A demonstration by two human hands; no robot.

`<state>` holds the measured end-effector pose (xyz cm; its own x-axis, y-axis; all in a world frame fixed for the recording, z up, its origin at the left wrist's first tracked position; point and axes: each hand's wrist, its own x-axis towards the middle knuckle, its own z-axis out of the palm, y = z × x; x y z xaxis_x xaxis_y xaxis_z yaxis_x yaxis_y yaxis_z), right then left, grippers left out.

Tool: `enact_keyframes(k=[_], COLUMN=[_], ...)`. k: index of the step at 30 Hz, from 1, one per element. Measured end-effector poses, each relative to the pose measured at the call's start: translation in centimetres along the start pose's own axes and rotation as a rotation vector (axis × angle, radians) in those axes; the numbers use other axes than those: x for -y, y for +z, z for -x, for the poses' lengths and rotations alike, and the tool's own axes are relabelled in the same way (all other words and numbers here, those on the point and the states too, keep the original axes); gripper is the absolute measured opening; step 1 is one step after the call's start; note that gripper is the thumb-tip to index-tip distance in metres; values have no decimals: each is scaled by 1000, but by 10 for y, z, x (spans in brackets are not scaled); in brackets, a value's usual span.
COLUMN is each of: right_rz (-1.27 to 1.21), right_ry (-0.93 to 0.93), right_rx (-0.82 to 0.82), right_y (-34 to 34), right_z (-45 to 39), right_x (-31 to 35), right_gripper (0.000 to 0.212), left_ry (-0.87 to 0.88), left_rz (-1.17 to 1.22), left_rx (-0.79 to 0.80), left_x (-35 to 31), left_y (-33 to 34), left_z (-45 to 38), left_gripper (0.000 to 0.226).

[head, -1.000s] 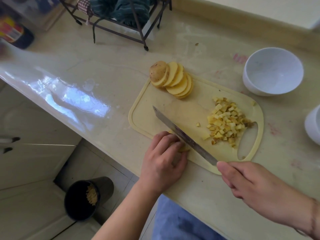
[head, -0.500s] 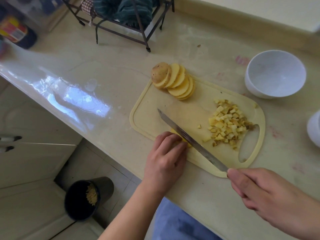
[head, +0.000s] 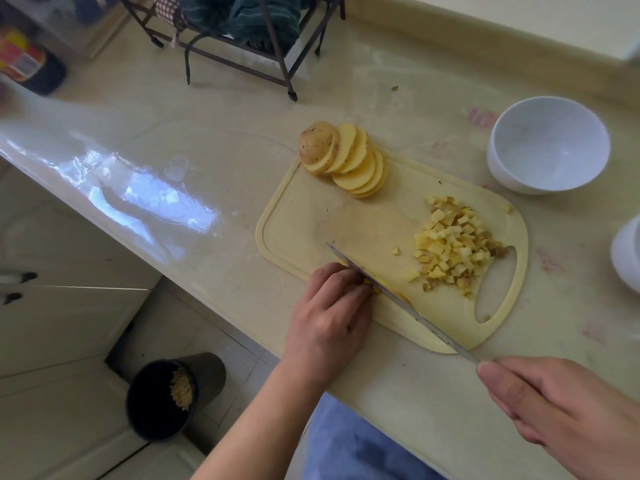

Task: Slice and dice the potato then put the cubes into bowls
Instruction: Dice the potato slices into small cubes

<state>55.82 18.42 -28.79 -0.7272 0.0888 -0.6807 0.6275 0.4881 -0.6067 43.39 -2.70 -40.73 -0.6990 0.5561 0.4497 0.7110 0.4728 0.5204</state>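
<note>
Since the earlier frame your knife (head: pixel 398 296) has dropped onto the potato piece (head: pixel 375 284) at the cutting board's (head: pixel 304 216) near edge. Your left hand (head: pixel 329 313) pins it with curled fingers; your right hand (head: pixel 561 407) grips the handle. Cubes (head: pixel 453 244) lie heaped by the board's handle hole, slices (head: pixel 349 161) at the far corner, the white bowl (head: pixel 547 143) beyond.

A dark metal wire rack (head: pixel 242 46) stands at the back of the pale countertop (head: pixel 207 126), holding a striped green cloth (head: pixel 256 19). At far left sits a dark jar (head: pixel 27 64) with a red-and-yellow label. Below on the tiled floor — a black bin (head: pixel 162 400) holding pale scraps.
</note>
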Motion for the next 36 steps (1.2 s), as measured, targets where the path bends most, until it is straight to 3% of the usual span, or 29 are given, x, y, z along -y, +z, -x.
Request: enact_keyframes(k=[15,20,25,31,36], right_rz=[-18,-66,-82,-139,-35], right_ry=[-116,-94,-14,11,-60], right_rx=[-6,-2,38,100,56], right_y=[13,9,1,-1,5], right_z=[-39,-35,-28,-18,-14], right_x=[20,21,23,29,20], right_gripper=[66,68,57,54,73], left_ry=[-13,-16,-8,-6,-9], left_rz=[6,3,-8,-3,11], left_rx=[-18,-16,-10,-14,-3], left_x=[-2,-1,1,1,0], left_y=[0,-1,-1,-1,-3], left_z=[-2,-1,1,3,2], left_gripper=[8,8,4,4,8])
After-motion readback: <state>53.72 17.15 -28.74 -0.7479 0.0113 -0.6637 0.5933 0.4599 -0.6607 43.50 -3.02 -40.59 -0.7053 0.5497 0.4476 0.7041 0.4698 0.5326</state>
